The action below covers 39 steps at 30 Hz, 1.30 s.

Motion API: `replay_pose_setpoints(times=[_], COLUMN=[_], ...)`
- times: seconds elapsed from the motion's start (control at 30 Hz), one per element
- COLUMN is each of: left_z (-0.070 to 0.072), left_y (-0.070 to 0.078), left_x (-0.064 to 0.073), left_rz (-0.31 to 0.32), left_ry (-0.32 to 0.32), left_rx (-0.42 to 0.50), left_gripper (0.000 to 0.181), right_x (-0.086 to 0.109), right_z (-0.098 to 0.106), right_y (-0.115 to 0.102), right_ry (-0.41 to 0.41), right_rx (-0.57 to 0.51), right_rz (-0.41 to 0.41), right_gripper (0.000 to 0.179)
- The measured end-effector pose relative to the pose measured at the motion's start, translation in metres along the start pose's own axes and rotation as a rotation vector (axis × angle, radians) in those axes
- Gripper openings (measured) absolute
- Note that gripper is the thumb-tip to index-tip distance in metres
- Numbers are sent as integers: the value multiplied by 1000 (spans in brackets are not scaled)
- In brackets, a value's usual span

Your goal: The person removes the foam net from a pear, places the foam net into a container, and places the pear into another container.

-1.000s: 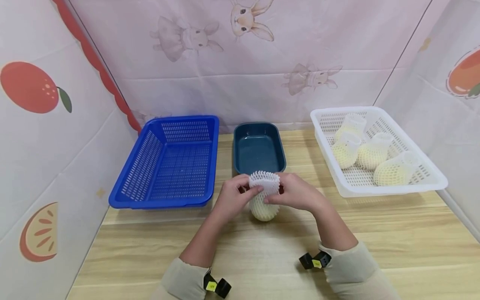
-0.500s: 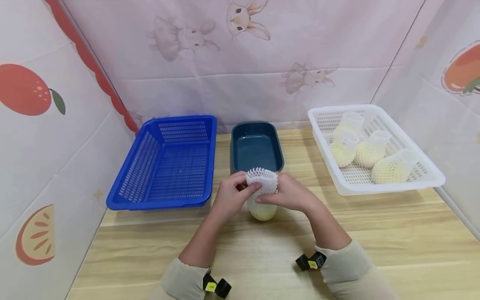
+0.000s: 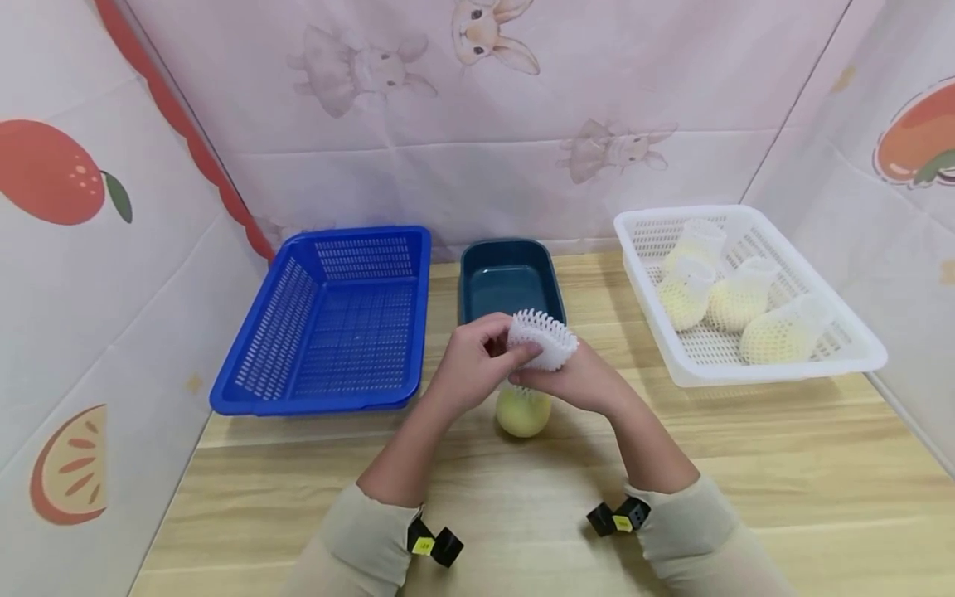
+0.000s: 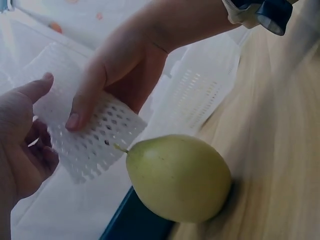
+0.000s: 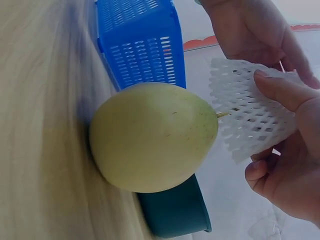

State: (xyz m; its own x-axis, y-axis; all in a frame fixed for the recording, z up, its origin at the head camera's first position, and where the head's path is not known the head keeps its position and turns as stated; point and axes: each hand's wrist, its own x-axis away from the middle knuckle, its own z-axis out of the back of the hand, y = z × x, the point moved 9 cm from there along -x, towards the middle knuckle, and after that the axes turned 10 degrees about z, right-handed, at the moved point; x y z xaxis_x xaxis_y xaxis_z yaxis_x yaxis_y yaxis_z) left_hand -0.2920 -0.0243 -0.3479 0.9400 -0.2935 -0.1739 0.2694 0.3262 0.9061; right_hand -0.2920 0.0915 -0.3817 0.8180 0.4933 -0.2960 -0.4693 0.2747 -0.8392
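A bare yellow-green pear [image 3: 522, 413] stands on the wooden table, its stem pointing up. Just above it, both hands hold a white foam net sleeve [image 3: 546, 342]. My left hand [image 3: 472, 365] pinches the sleeve near its upper edge, thumb on the near side. Lower down, my right hand [image 3: 585, 380] grips it with the thumb across the net. In the left wrist view the sleeve's lower edge is right beside the stem of the pear [image 4: 180, 175]. The right wrist view shows the pear [image 5: 155, 137] outside the net.
At the left is a blue slotted basket [image 3: 358, 344]. A dark teal tray [image 3: 511, 286] lies behind the hands, partly covered by them. To the right, a white basket [image 3: 821, 373] holds several netted pears [image 3: 734, 303]. Printed cloth walls [image 3: 477, 195] enclose the table's back and sides.
The foam net has slid up off the pear, leaving it bare on the table. Both hands have risen slightly with the net, which now tilts to the right.
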Motion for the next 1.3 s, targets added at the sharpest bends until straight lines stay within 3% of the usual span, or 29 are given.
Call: replay_pose_setpoints(times=[0.17, 0.33, 0.43, 0.53, 0.73, 0.83, 1.0, 1.17, 1.3], left_z=[-9, -7, 3, 20, 49, 55, 55, 43, 30], left_y=[2, 14, 16, 9, -10, -21, -42, -54, -55], left_x=[-8, -19, -28, -35, -43, -44, -49, -58, -62], left_rz=[98, 61, 39, 61, 98, 120, 234, 354, 339], left_ry=[-68, -69, -6, 102, 296, 362, 408, 321, 261], left_rx=[46, 181, 236, 264, 252, 161, -136, -430, -630], left_gripper=[42, 29, 25, 26, 29, 29, 36, 54, 77], right_x=[-4, -15, -18, -18, -22, -24, -26, -31, -36], right_z=[2, 2, 4, 11, 43, 57, 71, 78, 77], right_y=[-4, -13, -11, -1, 25, 41, 66, 84, 96], right_ry=[-10, -24, -38, -41, 54, 121, 234, 362, 398], right_rx=[9, -67, -50, 24, 95, 56, -44, -72, -29], right_rz=[10, 82, 59, -28, -143, -175, -229, -251, -269], right_gripper=[50, 38, 33, 32, 31, 33, 40, 43, 40])
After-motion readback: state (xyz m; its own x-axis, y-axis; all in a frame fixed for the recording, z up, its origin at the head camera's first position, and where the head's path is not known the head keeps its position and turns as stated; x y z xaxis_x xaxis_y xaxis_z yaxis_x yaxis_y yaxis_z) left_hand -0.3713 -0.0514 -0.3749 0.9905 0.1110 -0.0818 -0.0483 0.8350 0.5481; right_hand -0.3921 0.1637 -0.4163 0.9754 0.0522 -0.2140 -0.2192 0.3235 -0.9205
